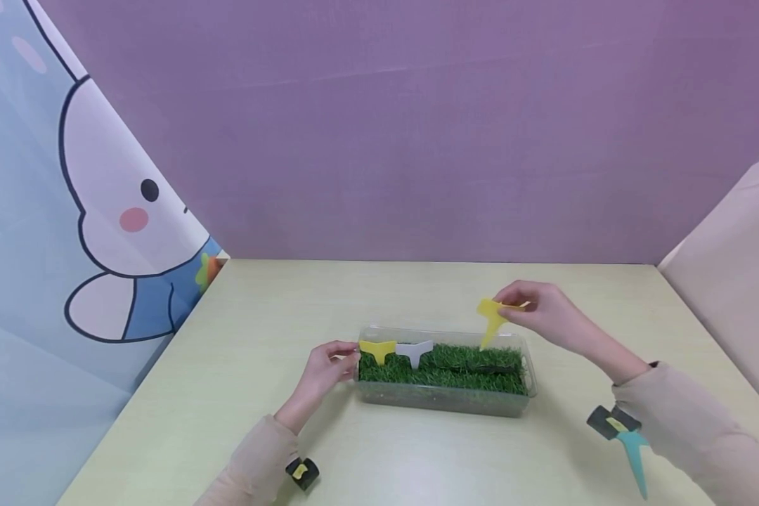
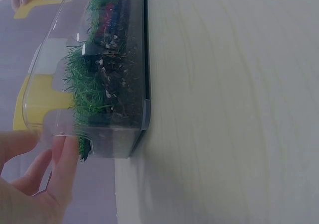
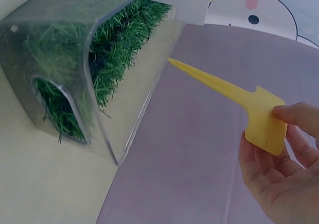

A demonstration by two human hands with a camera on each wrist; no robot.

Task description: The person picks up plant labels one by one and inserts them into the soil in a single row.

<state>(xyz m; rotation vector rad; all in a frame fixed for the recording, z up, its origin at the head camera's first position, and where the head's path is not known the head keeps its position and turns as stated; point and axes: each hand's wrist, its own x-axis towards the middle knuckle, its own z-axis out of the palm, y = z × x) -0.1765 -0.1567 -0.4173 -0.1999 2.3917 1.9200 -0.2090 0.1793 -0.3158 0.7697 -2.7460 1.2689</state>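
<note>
A clear plastic bin holds green artificial grass over a dark filling with pale bits. My left hand grips the bin's left end, thumb near the rim and fingers by the end wall. Upright in the grass at that end stand a yellow T-shaped plant label and a white plant label side by side. Above the right half of the bin, my right hand pinches another yellow plant label by its broad head. Its pointed tip slants down towards the grass; contact is unclear.
On the pale wooden table, a turquoise plant label lies at the right, beside the right wrist camera. A purple backdrop rises behind the table. A cartoon-printed cloth hangs at the left.
</note>
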